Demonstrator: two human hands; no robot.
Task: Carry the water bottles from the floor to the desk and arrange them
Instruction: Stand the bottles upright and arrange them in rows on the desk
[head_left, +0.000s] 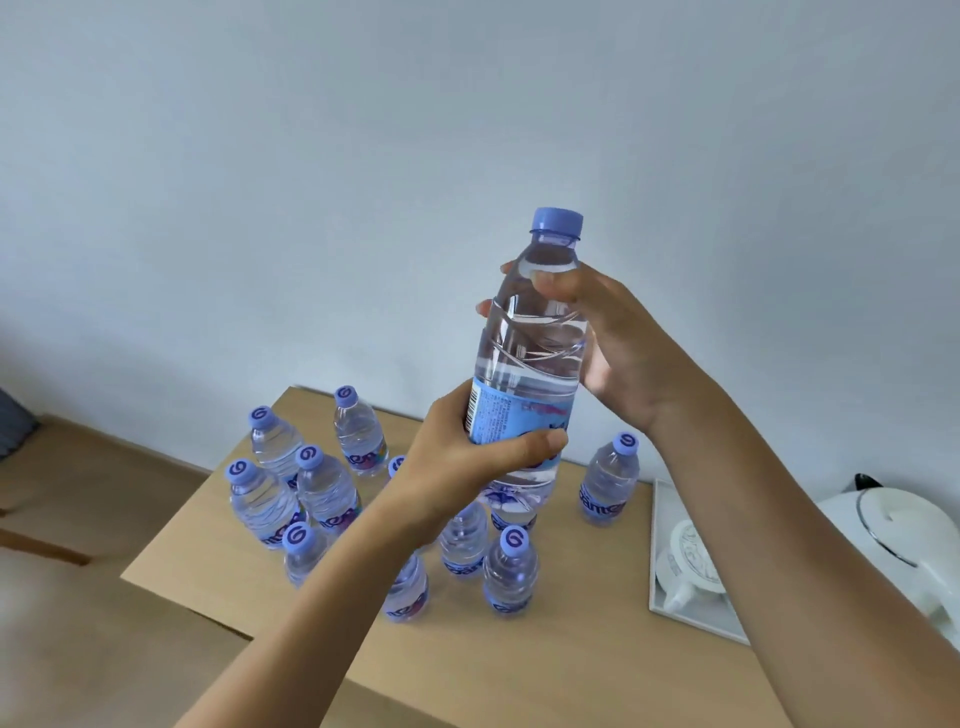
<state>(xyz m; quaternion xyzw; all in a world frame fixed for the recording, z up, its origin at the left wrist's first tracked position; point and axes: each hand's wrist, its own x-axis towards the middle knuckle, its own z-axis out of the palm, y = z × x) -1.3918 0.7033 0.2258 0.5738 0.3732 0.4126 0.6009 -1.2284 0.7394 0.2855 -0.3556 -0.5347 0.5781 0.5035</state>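
Bare desk (519, 670) lies open at the near edge; standing bottles (322, 488) crowd the middle, tray (660, 571) right.

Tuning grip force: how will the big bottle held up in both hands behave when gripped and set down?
The big bottle looks full and capped, so probably heavy. Its thin clear ribbed wall likely flexes under the left hand and right hand. Tall and narrow, it may tip among the small bottles on the desk.

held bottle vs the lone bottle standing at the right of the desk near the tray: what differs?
The held bottle is up in the air, gripped by the left hand at the label and the right hand near the shoulder; the lone bottle stands on the desk, untouched. The held bottle looks taller, though it is nearer the camera. Both are clear, upright, capped in lilac-blue, with blue labels.
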